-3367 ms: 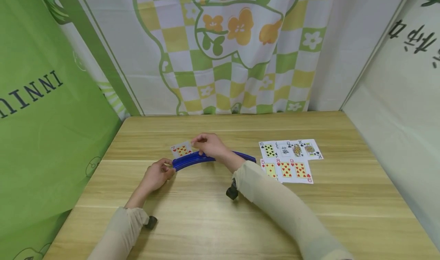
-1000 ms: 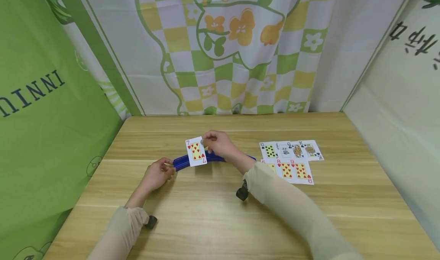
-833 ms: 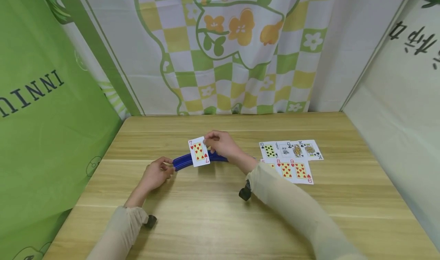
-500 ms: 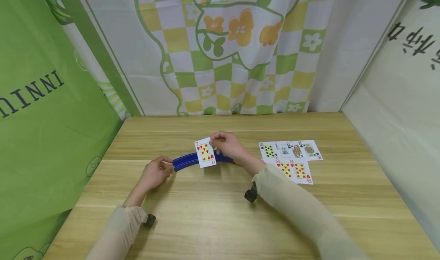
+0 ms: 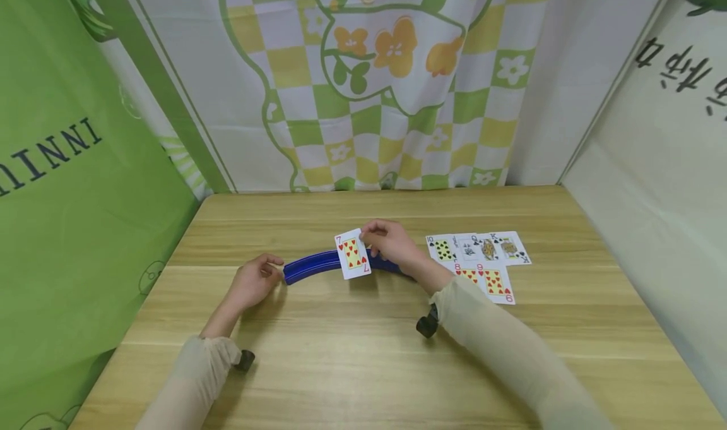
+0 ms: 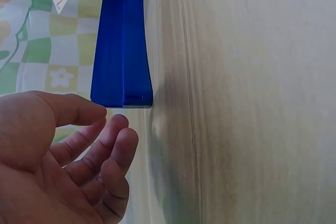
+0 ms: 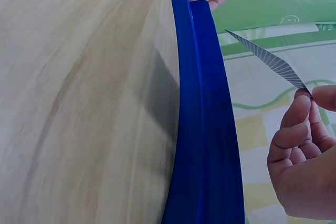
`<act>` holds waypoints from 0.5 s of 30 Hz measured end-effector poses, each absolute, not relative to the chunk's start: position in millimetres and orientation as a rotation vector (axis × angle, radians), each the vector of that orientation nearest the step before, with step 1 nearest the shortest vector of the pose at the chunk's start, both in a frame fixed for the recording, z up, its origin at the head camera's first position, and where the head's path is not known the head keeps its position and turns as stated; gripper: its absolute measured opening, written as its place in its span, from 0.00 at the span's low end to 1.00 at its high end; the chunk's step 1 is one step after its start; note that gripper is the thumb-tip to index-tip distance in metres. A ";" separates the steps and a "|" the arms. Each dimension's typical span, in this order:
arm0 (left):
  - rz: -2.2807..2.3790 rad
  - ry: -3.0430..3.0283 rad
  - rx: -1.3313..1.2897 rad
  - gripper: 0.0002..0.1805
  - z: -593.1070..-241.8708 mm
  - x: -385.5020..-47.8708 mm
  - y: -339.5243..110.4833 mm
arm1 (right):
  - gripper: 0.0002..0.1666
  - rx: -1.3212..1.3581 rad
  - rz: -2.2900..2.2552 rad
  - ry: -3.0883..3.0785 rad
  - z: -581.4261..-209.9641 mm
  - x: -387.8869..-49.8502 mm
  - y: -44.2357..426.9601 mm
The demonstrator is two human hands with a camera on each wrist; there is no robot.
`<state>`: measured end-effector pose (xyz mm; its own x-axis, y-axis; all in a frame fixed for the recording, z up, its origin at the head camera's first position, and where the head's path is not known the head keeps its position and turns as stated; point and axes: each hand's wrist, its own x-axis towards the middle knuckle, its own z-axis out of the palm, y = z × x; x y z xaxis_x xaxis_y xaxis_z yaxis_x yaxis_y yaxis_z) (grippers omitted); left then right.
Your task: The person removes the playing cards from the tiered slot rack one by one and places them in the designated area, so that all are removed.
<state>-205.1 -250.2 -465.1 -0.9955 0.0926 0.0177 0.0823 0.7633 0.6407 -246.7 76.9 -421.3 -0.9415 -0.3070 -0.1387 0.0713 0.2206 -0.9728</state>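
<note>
Between right thumb and fingers, my right hand (image 5: 392, 240) pinches a playing card (image 5: 353, 254), the seven of hearts, by its upper right edge. Its face is toward the head camera; the right wrist view shows its patterned back (image 7: 273, 61). The card is raised above a curved blue card holder (image 5: 312, 266), hiding part of the middle, and the right forearm covers the right end. At the holder's left end, my left hand (image 5: 255, 281) has loosely bent fingers with nothing gripped. In the left wrist view the thumb tip is at the holder's corner; contact cannot be judged.
Right of the holder, a row with the ten of spades (image 5: 443, 249), a queen and a king (image 5: 511, 248) lies on the wooden table (image 5: 341, 354). Below it are the eight and nine of hearts (image 5: 495, 283). A checked curtain (image 5: 392, 120) hangs behind the table.
The seven of hearts was low behind the holder's left part; my right hand has lifted it and carried it rightward along the holder. My left hand has eased slightly back from the holder's end.
</note>
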 end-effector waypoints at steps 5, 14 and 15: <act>1.066 2.933 0.153 0.12 -462.4 -206.8 -250.2 | 0.13 -0.209 -1.775 2.184 -419.9 -245.5 87.4; 1.061 2.935 0.190 0.13 -459.5 -209.1 -251.1 | 0.15 -0.184 -1.745 2.225 -415.7 -240.2 108.4; 1.061 2.938 0.188 0.13 -459.1 -209.3 -251.2 | 0.15 -0.175 -1.746 2.225 -415.0 -239.2 110.8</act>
